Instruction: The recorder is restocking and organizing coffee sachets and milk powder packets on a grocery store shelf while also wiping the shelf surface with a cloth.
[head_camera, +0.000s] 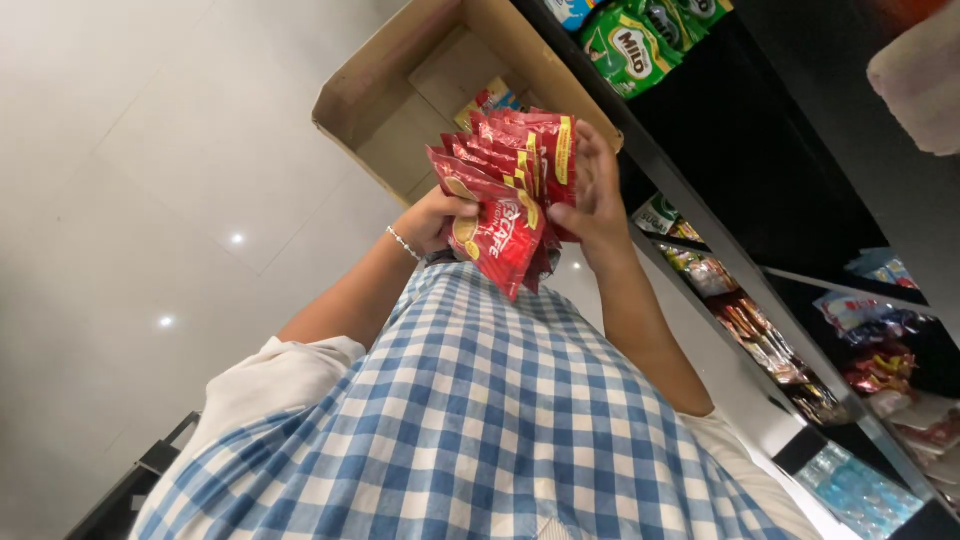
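Observation:
Both my hands hold one fanned bundle of several red sachets (510, 205) in front of my blue-and-white checked top (480, 420). My left hand (432, 220), with a beaded bracelet at the wrist, grips the bundle's lower left side. From the right, my right hand (597, 200) clasps it with fingers curled over the sachets' top edges. The bundle is above an open cardboard box (390, 95).
The box stands on a glossy white tiled floor (150, 180) and holds some packets. Dark shop shelves (740, 180) run along the right with green pouches (628, 45), snack packets (760, 335) and bottles (850, 485) lower down. A dark object (130, 490) sits at bottom left.

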